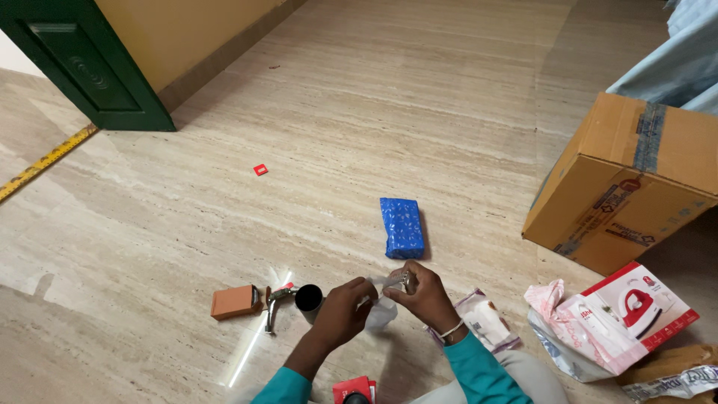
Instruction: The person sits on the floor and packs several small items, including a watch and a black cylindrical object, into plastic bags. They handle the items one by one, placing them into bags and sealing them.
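1. My left hand [340, 310] and my right hand [422, 293] meet over the marble floor [359, 112], just on my side of the blue wrapped parcel [402, 227], which I take as my landmark.
2. Between them I hold a clear plastic bag [380, 305] — my left fingers pinch its near edge, my right fingers close narrowly on a small shiny object [406, 280] at its top. What that object is, I cannot tell; it is too small.
3. The bag looks thin and crumpled, and I cannot make out anything inside it.
4. To the left of the parcel and nearer me lie 3 things in a row: a black cylinder [308, 298] with its open mouth turned up and dark inside, a metal tool [274, 303] touching it, and a small brown box [234, 301], shut.
5. To the right of the parcel stands a big cardboard box [621, 187] — tilted, taped closed, contents hidden.
6. Nearer me than that box sits a white plastic bag [572, 329] with a red-and-white carton [643, 307] showing an iron lying on it.
7. Just right of my right wrist lies a clear packet [486, 320] with something pale in it.
8. Far beyond the parcel to the left, 1 small red scrap [260, 170] lies alone near the green door [90, 67].
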